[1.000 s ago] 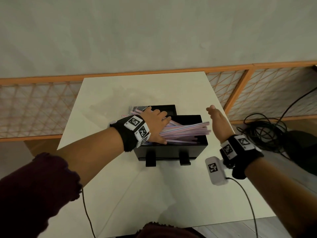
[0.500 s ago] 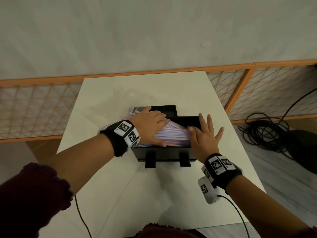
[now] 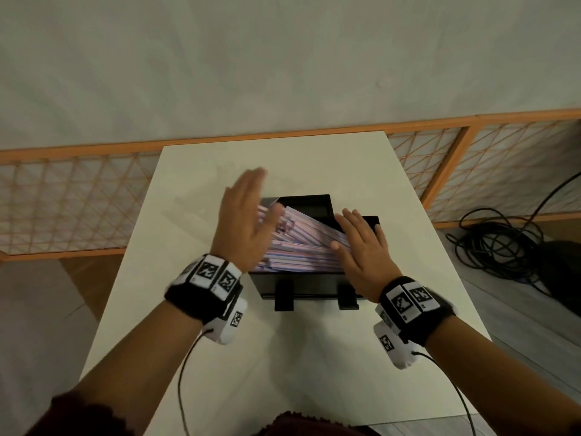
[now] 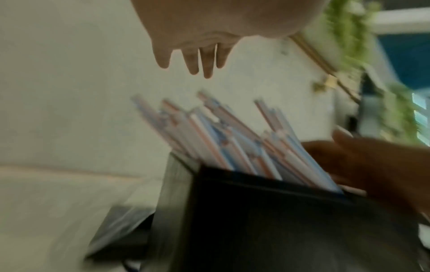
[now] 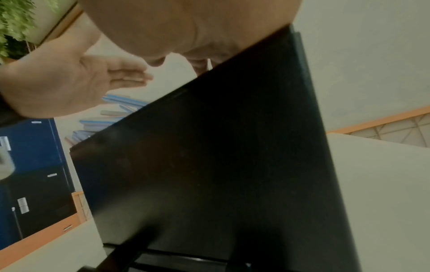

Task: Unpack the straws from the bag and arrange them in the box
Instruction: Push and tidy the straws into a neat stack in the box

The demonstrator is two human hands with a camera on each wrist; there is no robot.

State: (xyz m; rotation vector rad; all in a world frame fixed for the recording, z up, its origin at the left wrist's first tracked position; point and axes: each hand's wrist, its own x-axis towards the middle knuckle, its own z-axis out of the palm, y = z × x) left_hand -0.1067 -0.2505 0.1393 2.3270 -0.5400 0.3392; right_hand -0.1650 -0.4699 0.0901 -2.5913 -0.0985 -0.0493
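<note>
Head view: thin pink-and-blue striped straws [image 3: 301,247] are pressed into smooth black box [image 3: 308,281] by flat, released right hand [image 3: 364,256]; left hand [image 3: 248,215] is lifted, released; no writing legible.

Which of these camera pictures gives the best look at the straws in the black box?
The head view: it shows the whole bundle of straws lying slanted in the black box, between both hands. The left wrist view shows only blurred straw ends poking over the box's edge. The right wrist view catches a few blue ends behind the box wall.
</note>
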